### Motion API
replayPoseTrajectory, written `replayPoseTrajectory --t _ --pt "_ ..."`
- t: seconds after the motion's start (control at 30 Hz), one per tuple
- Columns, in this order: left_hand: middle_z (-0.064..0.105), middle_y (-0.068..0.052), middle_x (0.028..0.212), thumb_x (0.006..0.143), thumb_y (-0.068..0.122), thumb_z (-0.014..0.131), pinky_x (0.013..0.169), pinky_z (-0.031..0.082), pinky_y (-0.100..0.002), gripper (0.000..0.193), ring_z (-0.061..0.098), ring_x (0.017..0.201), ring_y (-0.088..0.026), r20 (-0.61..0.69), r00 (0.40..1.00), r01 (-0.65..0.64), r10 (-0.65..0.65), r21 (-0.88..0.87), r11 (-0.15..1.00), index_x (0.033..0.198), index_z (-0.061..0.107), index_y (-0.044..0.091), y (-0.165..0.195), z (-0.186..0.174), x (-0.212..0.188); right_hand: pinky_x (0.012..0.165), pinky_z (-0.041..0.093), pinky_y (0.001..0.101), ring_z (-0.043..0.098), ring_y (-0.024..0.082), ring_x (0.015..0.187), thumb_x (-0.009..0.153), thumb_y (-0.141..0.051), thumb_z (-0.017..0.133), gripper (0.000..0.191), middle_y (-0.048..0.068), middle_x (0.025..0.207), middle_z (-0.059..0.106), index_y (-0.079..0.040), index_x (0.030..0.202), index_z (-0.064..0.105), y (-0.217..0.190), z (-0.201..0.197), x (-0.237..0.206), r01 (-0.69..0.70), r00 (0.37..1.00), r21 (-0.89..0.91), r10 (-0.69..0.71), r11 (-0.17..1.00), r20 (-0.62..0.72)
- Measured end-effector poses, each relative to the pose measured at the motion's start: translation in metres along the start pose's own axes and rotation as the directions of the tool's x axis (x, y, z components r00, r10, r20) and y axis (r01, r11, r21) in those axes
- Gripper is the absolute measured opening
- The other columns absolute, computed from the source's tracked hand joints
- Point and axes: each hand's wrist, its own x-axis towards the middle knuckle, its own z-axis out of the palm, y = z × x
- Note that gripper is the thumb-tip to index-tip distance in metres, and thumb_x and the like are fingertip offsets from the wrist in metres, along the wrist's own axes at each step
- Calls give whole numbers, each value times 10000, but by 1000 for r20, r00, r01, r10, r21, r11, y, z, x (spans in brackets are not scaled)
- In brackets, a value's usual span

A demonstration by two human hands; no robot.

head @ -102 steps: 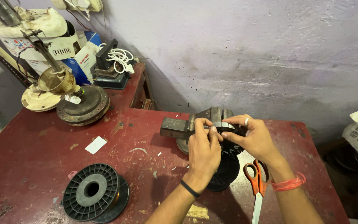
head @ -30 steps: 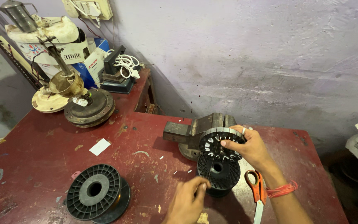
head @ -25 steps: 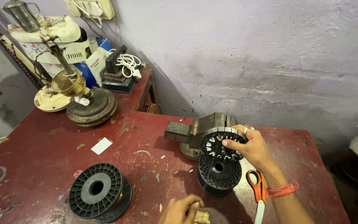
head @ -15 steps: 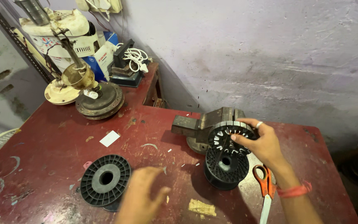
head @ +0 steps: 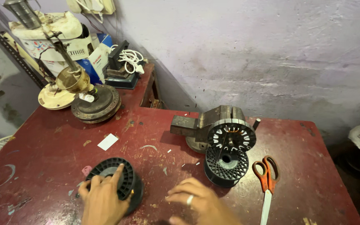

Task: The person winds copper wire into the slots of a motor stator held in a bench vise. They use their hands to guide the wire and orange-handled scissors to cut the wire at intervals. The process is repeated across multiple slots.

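Observation:
My left hand lies on top of a black plastic spool at the front left of the red table, fingers curled over its rim. My right hand, with a ring on one finger, rests palm down on the table near the front edge, fingers slightly apart; nothing shows in it. Behind it a round black stator with copper wire in its slots is clamped in a metal vise. A second black spool stands right below the stator.
Orange-handled scissors lie right of the spools. A fan motor and round metal housings sit at the back left, with boxes and a white cable behind. A white paper scrap lies mid-table. The wall is close behind the vise.
My right hand has let go of the stator and come down to the table's front. My left hand has reached left and settled on the black spool.

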Motion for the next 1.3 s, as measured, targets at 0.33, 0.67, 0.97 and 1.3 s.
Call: replayPoseTrajectory --t 0.33,0.67,0.97,1.3 --pt "725 -75 1026 655 182 844 873 541 -338 753 678 930 -179 102 908 11 406 -975 220 1386 670 138 -4 -26 14 1261 280 468 395 309 1485 999 -381 576 586 136 1540 545 -102 1513 538 -7 -14 -9 -306 952 232 295 923 83" --pt "743 -80 996 874 312 599 856 544 -404 431 705 882 -217 205 963 266 174 -822 -504 1182 659 16 28 -40 22 1042 474 415 578 220 1141 965 -475 561 651 113 1161 609 -91 1487 502 11 1 -11 -503 833 639 522 582 181" --pt "702 -41 1081 930 311 647 876 523 -359 409 677 984 -176 100 994 61 -49 -859 -508 1264 618 76 52 -28 38 648 495 233 539 48 687 936 -273 690 276 -54 756 599 -63 1084 790 23 15 -10 -627 666 568 745 534 35" --pt "730 -161 1115 852 303 696 895 539 -434 627 673 1004 -295 -5 970 103 241 -896 -433 1376 595 -26 -16 -35 52 511 298 240 388 56 565 958 -147 651 203 -30 633 532 -1 925 789 32 -49 -51 -388 532 516 642 764 -551"
